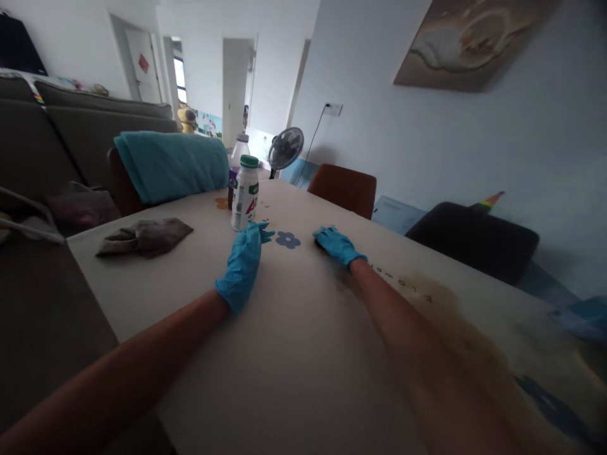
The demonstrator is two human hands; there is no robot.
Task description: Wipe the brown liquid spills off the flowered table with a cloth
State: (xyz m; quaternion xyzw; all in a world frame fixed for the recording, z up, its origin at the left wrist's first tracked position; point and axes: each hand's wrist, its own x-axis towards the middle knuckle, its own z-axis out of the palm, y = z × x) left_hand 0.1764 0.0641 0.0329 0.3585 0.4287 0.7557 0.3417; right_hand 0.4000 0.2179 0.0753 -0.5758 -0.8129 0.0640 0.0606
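Note:
My left hand (243,264), in a blue glove, is on or just over the pale tabletop (279,328), fingers stretched out beside a white bottle with a green cap (245,193). It holds nothing that I can see. Further right, my right hand (337,245), also gloved in blue, presses down on the table with its fingers curled. A dark edge of something shows under its fingers, too covered to name. A brownish wet-looking stain (441,303) spreads over the table beside my right forearm. Behind the white bottle stands a clear bottle with a purple label (239,151).
A crumpled grey-brown cloth (147,238) lies at the table's left edge. A teal towel (175,163) hangs over a chair there. A brown chair (346,188) and a black chair (474,240) line the right side. Beyond the far end is a fan (286,148).

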